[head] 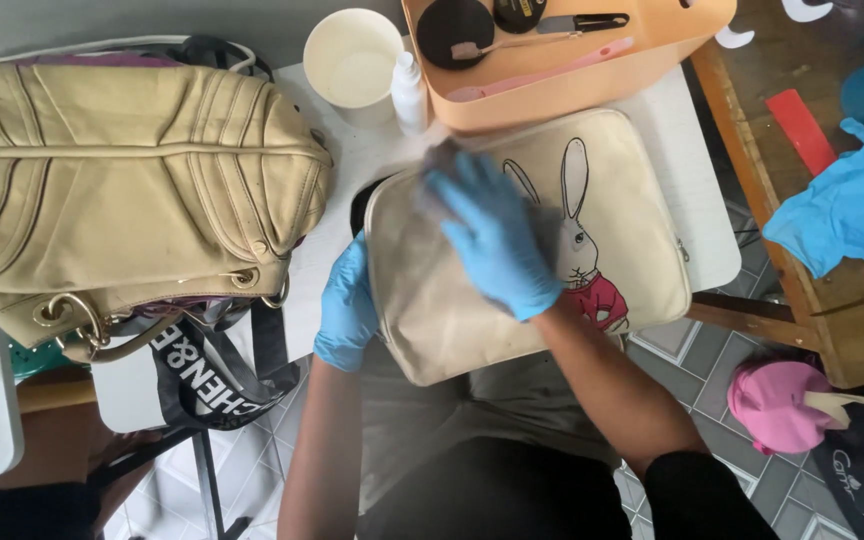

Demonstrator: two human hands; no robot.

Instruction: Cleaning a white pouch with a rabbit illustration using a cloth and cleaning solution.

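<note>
From my head camera, the white table [697,190] carries a cream rabbit-print pouch [612,210], its long axis running left-right before me. My right hand [492,235] lies flat on its top, pressing something grey (too blurred to name); my left hand [347,305] clasps its left edge.

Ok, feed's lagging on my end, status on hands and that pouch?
Left hand gripping the beige rabbit pouch at its left edge. Right hand flat on top, motion-blurred. Tan handbag close left, orange tray overlapping the top edge.
</note>
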